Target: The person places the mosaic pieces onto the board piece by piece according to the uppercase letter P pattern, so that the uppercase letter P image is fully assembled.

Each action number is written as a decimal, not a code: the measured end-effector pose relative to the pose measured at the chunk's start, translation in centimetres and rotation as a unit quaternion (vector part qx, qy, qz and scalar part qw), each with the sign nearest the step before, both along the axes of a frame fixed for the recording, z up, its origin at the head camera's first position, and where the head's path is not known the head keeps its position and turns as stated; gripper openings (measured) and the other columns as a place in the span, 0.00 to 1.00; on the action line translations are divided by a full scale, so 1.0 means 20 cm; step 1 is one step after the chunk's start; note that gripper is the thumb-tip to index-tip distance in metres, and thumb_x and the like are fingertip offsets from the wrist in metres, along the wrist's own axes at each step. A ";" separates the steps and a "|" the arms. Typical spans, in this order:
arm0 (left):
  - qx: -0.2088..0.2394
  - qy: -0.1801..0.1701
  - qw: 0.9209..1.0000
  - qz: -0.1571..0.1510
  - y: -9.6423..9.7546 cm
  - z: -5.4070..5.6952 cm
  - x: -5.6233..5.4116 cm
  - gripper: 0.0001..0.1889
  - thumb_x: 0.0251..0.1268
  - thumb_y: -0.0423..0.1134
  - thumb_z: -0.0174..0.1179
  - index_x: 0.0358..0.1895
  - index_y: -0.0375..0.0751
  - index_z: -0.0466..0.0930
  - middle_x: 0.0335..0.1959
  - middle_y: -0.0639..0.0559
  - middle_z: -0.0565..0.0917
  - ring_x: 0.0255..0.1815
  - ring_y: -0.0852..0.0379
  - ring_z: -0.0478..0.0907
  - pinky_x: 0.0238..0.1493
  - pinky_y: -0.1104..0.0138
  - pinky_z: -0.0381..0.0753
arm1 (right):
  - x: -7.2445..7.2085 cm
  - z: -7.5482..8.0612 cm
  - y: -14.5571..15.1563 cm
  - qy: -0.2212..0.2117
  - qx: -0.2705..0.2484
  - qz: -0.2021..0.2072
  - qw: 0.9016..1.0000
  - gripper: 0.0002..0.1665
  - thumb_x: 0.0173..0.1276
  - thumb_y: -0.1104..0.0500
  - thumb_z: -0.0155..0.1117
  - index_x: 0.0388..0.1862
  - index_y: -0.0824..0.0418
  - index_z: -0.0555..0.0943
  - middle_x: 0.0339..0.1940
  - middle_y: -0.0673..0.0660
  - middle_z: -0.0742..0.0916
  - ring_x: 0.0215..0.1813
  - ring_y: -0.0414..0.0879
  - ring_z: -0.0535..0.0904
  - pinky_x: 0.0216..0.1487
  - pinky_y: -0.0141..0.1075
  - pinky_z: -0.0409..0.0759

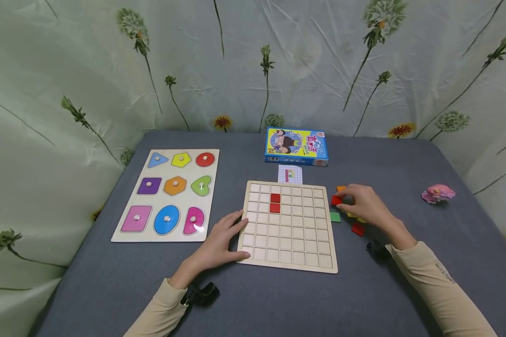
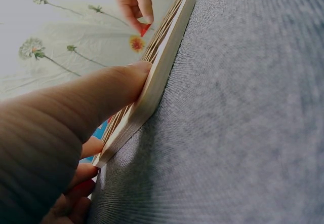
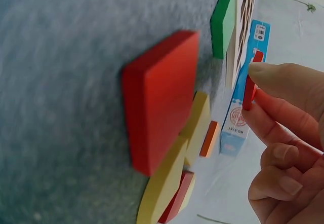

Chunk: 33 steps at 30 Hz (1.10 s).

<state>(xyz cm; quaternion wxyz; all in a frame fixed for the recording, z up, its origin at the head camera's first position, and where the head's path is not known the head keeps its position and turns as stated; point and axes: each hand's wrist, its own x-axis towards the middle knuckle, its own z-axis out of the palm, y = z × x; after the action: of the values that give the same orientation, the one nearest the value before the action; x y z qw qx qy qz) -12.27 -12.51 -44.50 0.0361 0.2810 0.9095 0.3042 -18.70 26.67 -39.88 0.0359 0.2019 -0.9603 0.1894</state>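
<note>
A wooden grid board lies flat on the table, with two red tiles set one above the other in its upper part. My left hand rests at the board's left edge, fingers spread and thumb on the rim, as the thumb in the left wrist view also shows. Right of the board, my right hand pinches a red tile between thumb and fingers, raised off the table. Below it lie a loose red tile, a green tile, yellow tiles and an orange tile.
Left of the board lies a shape puzzle with knobbed pieces. A small pattern card touches or nearly touches the board's top edge, before a blue and yellow box. A pink figurine stands at far right on the grey table.
</note>
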 end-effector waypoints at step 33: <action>0.006 0.002 1.000 -0.001 0.00 0.02 0.01 0.43 0.48 0.52 0.69 0.68 0.40 0.64 0.73 0.41 0.59 0.73 0.41 0.55 0.64 0.39 0.59 | 0.04 0.01 -0.15 -0.002 -0.023 0.039 0.999 0.15 0.55 0.62 0.71 0.42 0.63 0.85 0.36 0.56 0.87 0.40 0.48 0.79 0.41 0.42 0.77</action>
<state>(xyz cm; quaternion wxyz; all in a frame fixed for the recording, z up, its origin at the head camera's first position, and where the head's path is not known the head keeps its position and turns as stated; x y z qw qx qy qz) -12.15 -12.52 -44.18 0.0331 0.2825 0.9075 0.3091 -17.97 23.76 -39.75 0.0315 0.2384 -0.9469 0.2135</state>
